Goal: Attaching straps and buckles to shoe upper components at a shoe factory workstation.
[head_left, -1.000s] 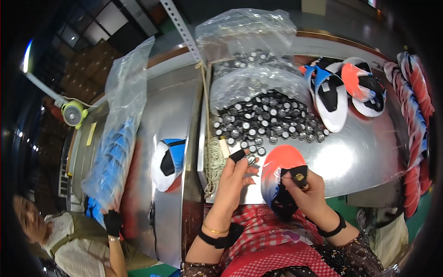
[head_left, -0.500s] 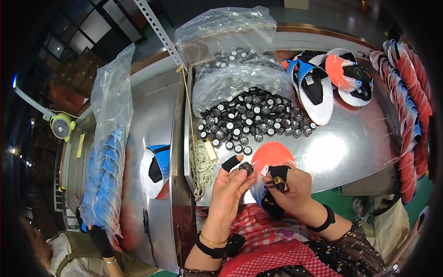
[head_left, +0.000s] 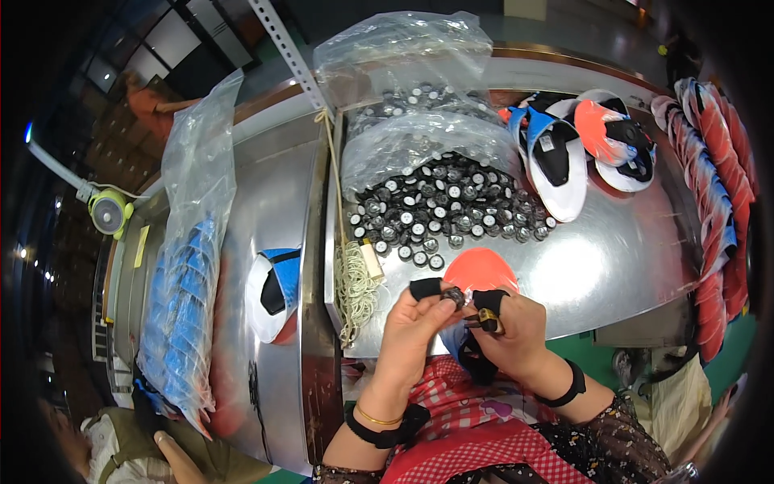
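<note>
Before me on the metal table lies a visor cap with a coral-red brim (head_left: 482,269); its blue and black band hangs toward my apron. My left hand (head_left: 409,329) pinches a small dark round knob (head_left: 453,298) between thumb and fingers, just above the brim's near edge. Close beside it, my right hand (head_left: 516,332) is closed around a tool with a yellow and black handle (head_left: 487,320); its tip is hidden. The right fingertips are at the cap, though I cannot tell what they pinch. Black finger sleeves cover a finger on each hand.
Black knobs with white faces (head_left: 451,198) spill from a clear plastic bag (head_left: 427,149). More visors (head_left: 556,169) lie at the right, near stacked caps (head_left: 709,194). Cord (head_left: 355,294) lies left. A co-worker's arm (head_left: 177,456) is by bagged blue visors (head_left: 181,298).
My left hand has moved right with the knob, closer to my right hand and the visor cap. The co-worker's hand at the left has shifted, and another person has appeared behind.
</note>
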Motion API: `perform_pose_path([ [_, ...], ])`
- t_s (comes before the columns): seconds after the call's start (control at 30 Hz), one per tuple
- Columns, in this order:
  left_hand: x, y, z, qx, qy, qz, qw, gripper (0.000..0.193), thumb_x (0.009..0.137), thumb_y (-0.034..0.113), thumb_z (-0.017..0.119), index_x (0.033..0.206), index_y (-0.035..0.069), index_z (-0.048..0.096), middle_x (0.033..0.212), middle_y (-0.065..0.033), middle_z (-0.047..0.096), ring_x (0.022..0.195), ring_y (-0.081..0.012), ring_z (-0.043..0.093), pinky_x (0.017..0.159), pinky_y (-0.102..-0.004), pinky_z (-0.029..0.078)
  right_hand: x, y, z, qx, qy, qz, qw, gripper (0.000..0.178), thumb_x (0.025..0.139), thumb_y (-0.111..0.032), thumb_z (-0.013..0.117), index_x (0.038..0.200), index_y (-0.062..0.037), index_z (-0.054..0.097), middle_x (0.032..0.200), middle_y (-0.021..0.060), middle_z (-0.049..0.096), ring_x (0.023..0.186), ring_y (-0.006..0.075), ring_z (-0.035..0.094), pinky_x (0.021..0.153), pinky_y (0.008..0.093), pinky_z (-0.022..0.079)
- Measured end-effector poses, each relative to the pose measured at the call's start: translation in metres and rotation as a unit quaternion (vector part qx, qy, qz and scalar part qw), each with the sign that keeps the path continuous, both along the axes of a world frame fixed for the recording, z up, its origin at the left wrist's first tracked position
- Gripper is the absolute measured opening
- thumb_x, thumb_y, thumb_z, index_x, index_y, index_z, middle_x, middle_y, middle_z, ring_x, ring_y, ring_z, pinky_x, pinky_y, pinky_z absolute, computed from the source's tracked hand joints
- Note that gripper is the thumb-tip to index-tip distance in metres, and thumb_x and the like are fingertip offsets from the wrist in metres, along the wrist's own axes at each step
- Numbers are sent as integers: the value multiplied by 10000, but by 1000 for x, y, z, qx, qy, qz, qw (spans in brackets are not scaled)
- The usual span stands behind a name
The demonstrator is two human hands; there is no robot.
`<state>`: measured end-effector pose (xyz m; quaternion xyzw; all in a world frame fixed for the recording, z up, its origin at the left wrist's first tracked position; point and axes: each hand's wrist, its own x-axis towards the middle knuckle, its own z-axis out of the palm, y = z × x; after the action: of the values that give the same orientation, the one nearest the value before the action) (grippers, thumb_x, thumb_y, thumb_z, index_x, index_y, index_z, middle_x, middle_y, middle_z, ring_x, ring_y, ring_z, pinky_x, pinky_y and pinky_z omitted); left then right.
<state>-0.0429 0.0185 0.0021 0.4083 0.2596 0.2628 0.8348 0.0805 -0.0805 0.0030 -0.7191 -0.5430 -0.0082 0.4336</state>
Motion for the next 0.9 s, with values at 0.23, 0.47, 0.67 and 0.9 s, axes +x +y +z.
perform_pose_path([
  [0.23,5,-1,-5,11,14,18,1000,348,873,146,600,1171,23,468,1011,-73,619,854,-118,597,768,-270,493,11,-12,-7,-29,195,9,980,162,729,-53,704,789,-25,556,667,10,574,605,85,518,570,243,433],
  [0.47,15,-11,-12,237,78,46,967,395,827,128,643,1101,1,387,871,-115,624,742,-157,605,662,-281,494,11,-19,-28,24,313,-9,949,176,768,23,642,932,11,579,822,29,590,705,108,529,646,233,433],
  [0.67,18,-23,-22,516,227,-20,826,311,776,119,621,951,-1,394,819,-154,621,770,-344,617,653,-413,489,12,-13,-16,17,95,66,993,110,770,39,623,849,9,552,800,78,539,740,160,530,671,268,428],
  [0.9,25,-21,-27,574,196,3,795,316,774,107,594,995,-26,412,772,-183,608,724,-366,602,646,-444,472,14,-16,-16,-17,171,28,985,126,759,1,655,800,14,537,744,47,512,638,143,478,588,262,394],
])
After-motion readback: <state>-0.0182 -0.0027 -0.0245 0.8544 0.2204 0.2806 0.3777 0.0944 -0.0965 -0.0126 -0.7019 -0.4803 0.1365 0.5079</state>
